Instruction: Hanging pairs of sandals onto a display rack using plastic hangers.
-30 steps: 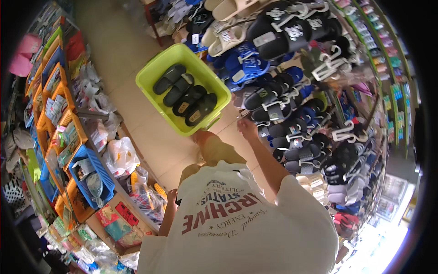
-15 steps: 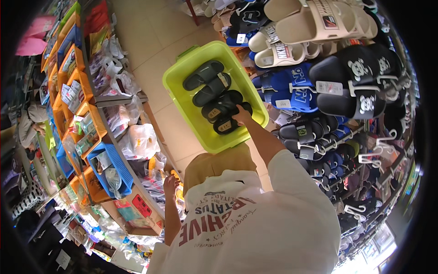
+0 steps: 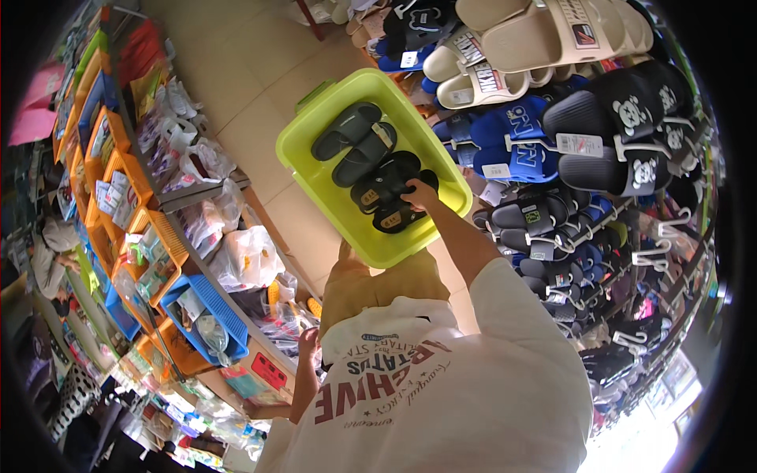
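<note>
A lime-green plastic tub in front of me holds two pairs of dark slide sandals. The dark grey pair lies toward the far left of the tub. The black pair, with tan labels on the insoles, lies nearer to me. My right hand reaches into the tub, fingers closed around the strap area of the nearest black slide; the fingertips are partly hidden. My left hand hangs low beside my body, near bagged goods, fingers loosely apart and holding nothing.
On the right, a rack carries beige slides, blue slides and black slides on white hangers. Left shelving holds orange baskets, a blue basket and plastic-bagged goods. Tiled floor runs between them.
My right hand stays at the nearest black slide, which has shifted slightly within the tub. My left hand has dropped a little lower. The whole view has shifted slightly.
</note>
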{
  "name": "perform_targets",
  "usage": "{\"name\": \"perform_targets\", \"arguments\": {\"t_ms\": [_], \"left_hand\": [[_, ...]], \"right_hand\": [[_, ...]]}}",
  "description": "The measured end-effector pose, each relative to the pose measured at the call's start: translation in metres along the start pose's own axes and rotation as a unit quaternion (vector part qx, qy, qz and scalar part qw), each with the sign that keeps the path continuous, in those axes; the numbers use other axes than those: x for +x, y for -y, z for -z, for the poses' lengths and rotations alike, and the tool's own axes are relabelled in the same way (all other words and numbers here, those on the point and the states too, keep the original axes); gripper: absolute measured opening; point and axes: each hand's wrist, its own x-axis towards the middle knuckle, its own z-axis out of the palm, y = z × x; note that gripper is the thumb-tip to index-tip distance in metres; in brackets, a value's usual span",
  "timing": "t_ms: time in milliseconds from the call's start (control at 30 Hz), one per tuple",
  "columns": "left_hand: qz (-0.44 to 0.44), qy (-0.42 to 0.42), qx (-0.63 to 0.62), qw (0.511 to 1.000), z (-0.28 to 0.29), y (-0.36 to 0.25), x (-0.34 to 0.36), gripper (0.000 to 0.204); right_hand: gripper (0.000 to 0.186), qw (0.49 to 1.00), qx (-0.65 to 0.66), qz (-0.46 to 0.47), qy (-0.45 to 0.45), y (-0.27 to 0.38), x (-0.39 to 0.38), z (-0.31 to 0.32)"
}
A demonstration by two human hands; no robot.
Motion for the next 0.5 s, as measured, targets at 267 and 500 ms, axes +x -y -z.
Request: {"name": "perform_targets", "arguments": {"t_ms": [267, 500], "left_hand": [[-0.154, 0.076, -0.134, 0.976, 0.033, -0.109, 0.080, 0.029], [-0.421, 0.079, 0.048, 0.903, 0.007, -0.259, 0.052, 0.041]], "right_hand": [[0.021, 0.976, 0.008, 0.130, -0.172, 0.031, -0.077, -0.039], [0.018, 0.935, 0.140, 0.216, -0.243, 0.114, -0.227, -0.026]]}}
